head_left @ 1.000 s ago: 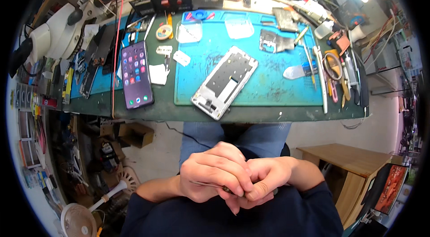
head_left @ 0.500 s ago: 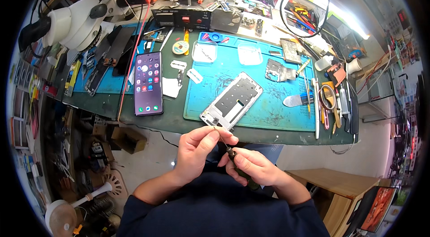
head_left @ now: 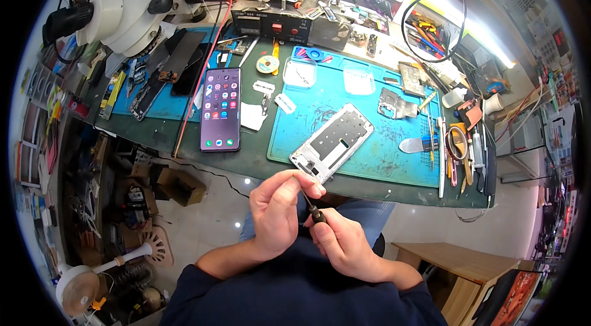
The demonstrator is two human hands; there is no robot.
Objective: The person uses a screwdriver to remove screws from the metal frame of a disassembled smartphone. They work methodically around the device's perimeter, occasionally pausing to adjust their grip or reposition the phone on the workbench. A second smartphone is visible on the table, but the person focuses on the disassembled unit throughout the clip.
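Dark-handled tool (head_left: 317,215) | right hand (head_left: 345,245): curled around handle | left hand (head_left: 277,206): farther forward, pinching thin shaft

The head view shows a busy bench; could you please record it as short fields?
Left hand: fingertips at the thin shaft of a tool, exact grip hidden
Right hand: closed around the tool's dark handle
Phone: face up, screen lit, left of the large blue mat
Phone frame: across that mat's near edge
Microscope: upper left
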